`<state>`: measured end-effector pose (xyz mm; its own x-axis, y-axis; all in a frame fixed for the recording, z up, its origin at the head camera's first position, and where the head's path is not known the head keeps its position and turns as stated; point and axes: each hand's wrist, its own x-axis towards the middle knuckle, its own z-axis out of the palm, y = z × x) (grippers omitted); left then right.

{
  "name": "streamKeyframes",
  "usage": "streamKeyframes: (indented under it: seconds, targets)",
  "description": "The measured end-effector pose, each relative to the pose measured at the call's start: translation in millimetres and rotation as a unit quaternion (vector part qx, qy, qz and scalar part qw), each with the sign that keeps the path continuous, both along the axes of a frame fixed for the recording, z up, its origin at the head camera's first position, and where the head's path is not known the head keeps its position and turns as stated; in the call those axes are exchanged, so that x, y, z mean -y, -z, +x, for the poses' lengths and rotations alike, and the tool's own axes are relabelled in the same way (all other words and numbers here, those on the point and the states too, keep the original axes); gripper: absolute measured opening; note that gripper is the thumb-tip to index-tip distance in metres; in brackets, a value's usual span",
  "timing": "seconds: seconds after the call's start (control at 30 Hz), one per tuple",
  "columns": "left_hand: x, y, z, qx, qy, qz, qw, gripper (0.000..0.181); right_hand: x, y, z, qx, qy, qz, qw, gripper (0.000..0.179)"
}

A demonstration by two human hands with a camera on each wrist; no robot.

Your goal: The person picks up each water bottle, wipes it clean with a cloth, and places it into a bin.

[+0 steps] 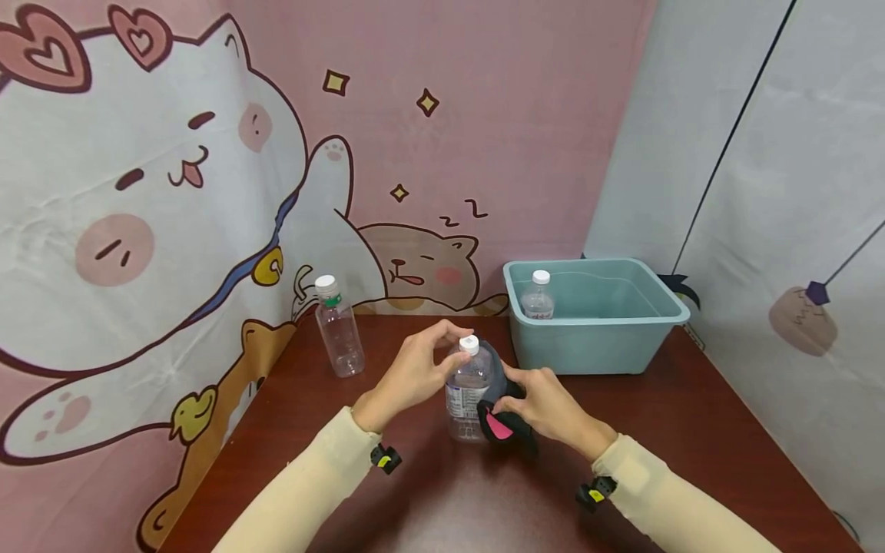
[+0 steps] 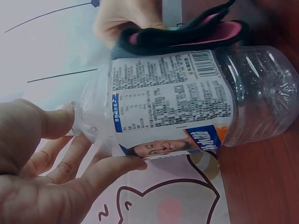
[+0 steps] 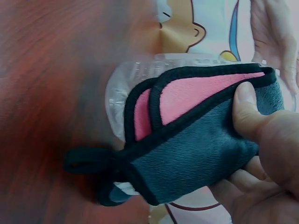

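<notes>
A clear plastic bottle with a white cap and a printed label stands upright on the table. My left hand grips it round the cap and neck, and in the left wrist view its fingers reach down to the label's edge. My right hand pinches a folded cloth, dark grey-blue outside and pink inside, with black trim and a hanging loop. That cloth lies against the bottle's right side. In the right wrist view it covers much of the bottle, and the thumb presses on its outer face.
A second clear bottle with a white cap and green neck band stands at the back left. At the back right is a light blue bin holding another capped bottle. Cartoon-printed cloth hangs behind the dark red-brown table.
</notes>
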<state>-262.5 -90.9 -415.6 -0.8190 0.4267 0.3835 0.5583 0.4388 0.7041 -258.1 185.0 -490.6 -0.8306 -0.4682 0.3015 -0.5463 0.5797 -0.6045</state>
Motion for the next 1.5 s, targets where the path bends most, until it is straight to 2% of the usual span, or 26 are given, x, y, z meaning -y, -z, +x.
streamKeyframes:
  seconds: [0.1, 0.33, 0.5, 0.63, 0.93, 1.07, 1.23, 1.37, 1.5]
  targets:
    - [0.3, 0.5, -0.7, 0.002, -0.003, -0.003, 1.0, 0.042, 1.1, 8.7, -0.9, 0.01, -0.006, 0.013, 0.9999, 0.072]
    - [1.6, 0.4, -1.3, 0.004, -0.008, -0.003, 1.0, 0.042, 5.8, 27.1, -2.9, -0.008, -0.013, 0.043, 0.999, 0.058]
    - [2.1, 2.4, -1.3, 0.009, -0.013, -0.006, 0.9999, 0.04, 9.3, 38.6, -4.4, 0.013, -0.025, 0.05, 0.9984, 0.059]
    - [2.0, 4.5, -1.8, 0.008, -0.015, -0.006, 0.9998, 0.04, 10.6, 41.2, -4.6, 0.031, -0.025, 0.036, 0.9986, 0.059]
    - [0.1, 6.3, -1.6, -0.003, -0.009, -0.004, 0.9999, 0.038, 7.5, 44.5, -3.2, 0.044, 0.006, 0.007, 0.999, 0.061]
    - [0.6, 7.3, -1.5, 0.0, -0.003, -0.001, 1.0, 0.039, 4.6, 40.5, 0.7, 0.041, 0.021, -0.019, 0.9987, 0.065]
    - [1.5, 5.7, -3.9, -0.015, 0.001, 0.001, 0.9999, 0.041, 5.0, 28.4, 2.8, 0.034, 0.054, -0.058, 0.9963, 0.075]
    - [1.9, 4.1, -5.5, -0.022, 0.003, 0.005, 0.9997, 0.041, 7.4, 18.3, 3.7, -0.001, 0.078, -0.073, 0.9943, 0.076]
    - [2.3, 4.1, -5.8, -0.022, 0.003, 0.006, 0.9997, 0.041, 10.8, 8.0, 5.4, -0.017, 0.088, -0.099, 0.991, 0.079]
